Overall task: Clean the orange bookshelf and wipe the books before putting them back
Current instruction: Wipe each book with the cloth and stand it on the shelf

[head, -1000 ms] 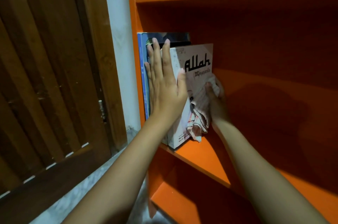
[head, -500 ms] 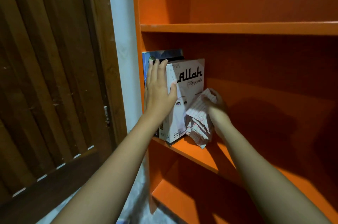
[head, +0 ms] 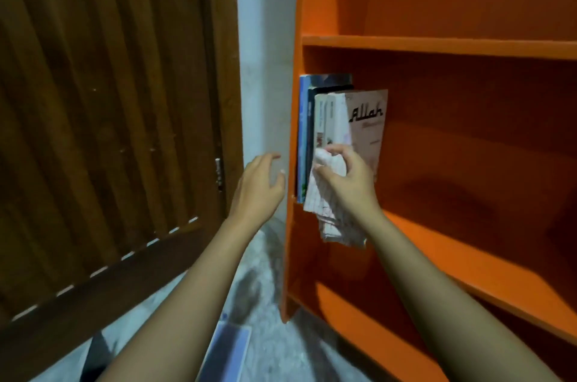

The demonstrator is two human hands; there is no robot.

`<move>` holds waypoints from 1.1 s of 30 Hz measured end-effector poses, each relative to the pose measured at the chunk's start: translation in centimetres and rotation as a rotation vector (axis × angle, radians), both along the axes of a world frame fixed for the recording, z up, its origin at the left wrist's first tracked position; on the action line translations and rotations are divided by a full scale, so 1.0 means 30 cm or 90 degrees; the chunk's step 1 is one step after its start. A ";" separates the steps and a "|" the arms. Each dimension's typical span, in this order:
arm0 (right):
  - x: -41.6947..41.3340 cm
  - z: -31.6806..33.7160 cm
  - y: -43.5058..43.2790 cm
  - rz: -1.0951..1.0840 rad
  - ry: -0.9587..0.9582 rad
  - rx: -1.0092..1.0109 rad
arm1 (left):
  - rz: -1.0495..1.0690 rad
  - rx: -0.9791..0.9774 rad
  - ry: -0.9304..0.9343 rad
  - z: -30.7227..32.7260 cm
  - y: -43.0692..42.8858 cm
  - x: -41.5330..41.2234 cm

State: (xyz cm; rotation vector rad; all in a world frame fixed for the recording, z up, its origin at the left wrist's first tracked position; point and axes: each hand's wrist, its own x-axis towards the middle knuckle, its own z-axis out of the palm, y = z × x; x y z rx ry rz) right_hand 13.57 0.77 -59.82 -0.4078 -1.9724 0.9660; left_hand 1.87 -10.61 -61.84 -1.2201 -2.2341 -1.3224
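Note:
Several books stand upright at the left end of the middle shelf of the orange bookshelf (head: 437,47). The outermost is a white book (head: 365,128) with black lettering on its cover; a blue book (head: 302,138) stands against the shelf's side wall. My right hand (head: 346,175) grips a white checked cloth (head: 327,213) and holds it against the spines of the books; the cloth hangs down past the shelf's edge. My left hand (head: 259,185) hovers empty just left of the bookshelf's side panel, fingers loosely curled, touching nothing.
A dark brown wooden door (head: 109,119) fills the left, with a strip of pale wall (head: 265,69) between it and the shelf. A blue-covered book (head: 228,350) lies on the grey floor below. The shelves to the right hold nothing.
My left hand has come off the books and drawn back to the left. My right hand with the cloth has moved from the white book's cover round to the spines.

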 end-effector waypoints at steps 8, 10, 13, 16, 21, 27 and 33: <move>-0.184 -0.725 -0.258 0.120 -0.311 -0.256 | 0.133 -0.185 -0.285 -0.698 -0.351 -0.163; -0.204 -0.905 -0.289 0.125 -0.383 -0.293 | 0.163 -0.223 -0.382 -0.877 -0.435 -0.188; -0.231 -1.129 -0.331 0.093 -0.464 -0.357 | 0.215 -0.266 -0.476 -1.099 -0.531 -0.203; -0.266 -1.322 -0.371 0.081 -0.515 -0.405 | 0.241 -0.283 -0.565 -1.274 -0.601 -0.223; -0.320 -1.516 -0.409 0.093 -0.593 -0.429 | 0.232 -0.327 -0.625 -1.505 -0.667 -0.252; -0.324 -1.593 -0.466 0.074 -0.575 -0.399 | 0.277 -0.265 -0.684 -1.561 -0.673 -0.226; -0.327 -1.473 -0.502 0.061 -0.492 -0.379 | 0.339 -0.174 -0.607 -1.484 -0.696 -0.203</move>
